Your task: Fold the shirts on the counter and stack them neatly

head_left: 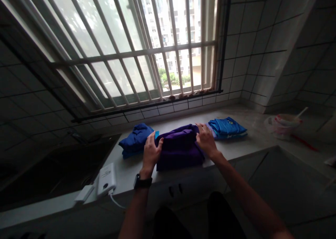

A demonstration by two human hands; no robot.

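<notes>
A folded purple garment (180, 148) lies on the counter (126, 172) in front of me. My left hand (151, 152) grips its left edge, fingers curled over the cloth, with a dark watch on the wrist. My right hand (206, 140) presses on its right edge, fingers bent onto the fabric. A dark blue folded garment (135, 140) lies just left of the purple one. A lighter blue folded garment (227, 127) lies to the right.
A white power bank (106, 179) with a cable and a small white block (84, 193) sit near the counter's front edge. A dark sink (52, 172) lies to the left. A plastic bag with a container (283, 125) stands at far right. A barred window (136, 46) is behind.
</notes>
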